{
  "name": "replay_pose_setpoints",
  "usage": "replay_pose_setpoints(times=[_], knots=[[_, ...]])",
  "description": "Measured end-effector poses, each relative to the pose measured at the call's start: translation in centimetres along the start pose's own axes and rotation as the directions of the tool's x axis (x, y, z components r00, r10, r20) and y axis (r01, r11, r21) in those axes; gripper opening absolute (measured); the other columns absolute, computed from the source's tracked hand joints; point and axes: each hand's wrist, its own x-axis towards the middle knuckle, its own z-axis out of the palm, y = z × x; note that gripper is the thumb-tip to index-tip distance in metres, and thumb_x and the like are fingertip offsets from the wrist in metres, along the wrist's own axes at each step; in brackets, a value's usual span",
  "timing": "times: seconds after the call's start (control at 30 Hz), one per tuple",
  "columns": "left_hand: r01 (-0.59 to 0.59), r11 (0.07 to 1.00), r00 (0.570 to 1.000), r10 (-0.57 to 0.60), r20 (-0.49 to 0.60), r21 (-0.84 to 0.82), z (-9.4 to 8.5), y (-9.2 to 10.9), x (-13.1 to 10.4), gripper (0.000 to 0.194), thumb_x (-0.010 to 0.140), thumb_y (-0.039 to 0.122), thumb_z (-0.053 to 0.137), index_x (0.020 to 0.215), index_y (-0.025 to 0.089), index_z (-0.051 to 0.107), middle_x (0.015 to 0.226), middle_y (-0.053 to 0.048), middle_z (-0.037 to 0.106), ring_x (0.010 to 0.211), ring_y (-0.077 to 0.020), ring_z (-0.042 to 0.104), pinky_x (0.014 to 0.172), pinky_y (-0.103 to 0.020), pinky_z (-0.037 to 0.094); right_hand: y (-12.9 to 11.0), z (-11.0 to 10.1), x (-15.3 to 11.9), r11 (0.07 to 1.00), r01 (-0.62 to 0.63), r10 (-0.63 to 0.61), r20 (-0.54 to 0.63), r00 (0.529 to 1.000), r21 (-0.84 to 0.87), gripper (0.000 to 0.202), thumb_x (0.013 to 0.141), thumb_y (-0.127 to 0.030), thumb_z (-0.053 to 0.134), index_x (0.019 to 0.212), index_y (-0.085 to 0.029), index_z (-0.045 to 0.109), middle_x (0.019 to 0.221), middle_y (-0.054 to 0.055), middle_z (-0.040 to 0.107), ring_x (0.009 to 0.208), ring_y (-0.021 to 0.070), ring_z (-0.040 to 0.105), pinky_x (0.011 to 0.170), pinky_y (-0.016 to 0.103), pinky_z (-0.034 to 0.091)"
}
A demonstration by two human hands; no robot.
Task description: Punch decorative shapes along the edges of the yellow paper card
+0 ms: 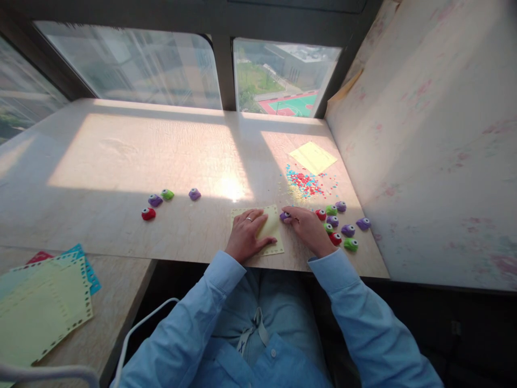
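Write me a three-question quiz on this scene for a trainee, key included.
1. Multiple choice: what colour is the small, rounded, one-eyed plastic punch at the right hand's fingertips?
A) red
B) green
C) purple
2. True or false: the left hand rests on a pale yellow, rectangular paper sheet with holes along its edges.
3. Short answer: which three colours show in the small, scattered paper confetti?
Key: 1. C. 2. True. 3. Red, blue and pale yellow.

Two free lanes exist: the tabletop [121, 156] left of centre, above four punches [148, 214], and the gap between those and the left hand [248, 231]. To my eye, right of centre is obstructed: clustered punches [348, 230] below, loose confetti [304, 185] above, the wall [436, 134] beyond
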Motion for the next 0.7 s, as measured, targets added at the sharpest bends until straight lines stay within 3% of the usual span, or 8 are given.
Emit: replay_pose_setpoints(times=[0.7], knots=[[-0.017,0.999,1.000,0.016,0.018,0.036,-0.02,-0.05,-0.14,0.061,0.076,0.060,0.072,0.122,0.021,0.064,0.134,-0.015,0.059,0.128,-0.0338,0.050,0.105,-0.049,0.037,0.23,0.77,0.61,0.997,0.056,-0.052,-0.062,0.997,0.061,0.036,0.084,-0.010,0.049,0.109,-0.019,0.073,0.113,0.008,0.072,0.108,0.0241,0.067,0.100,0.040,0.052]])
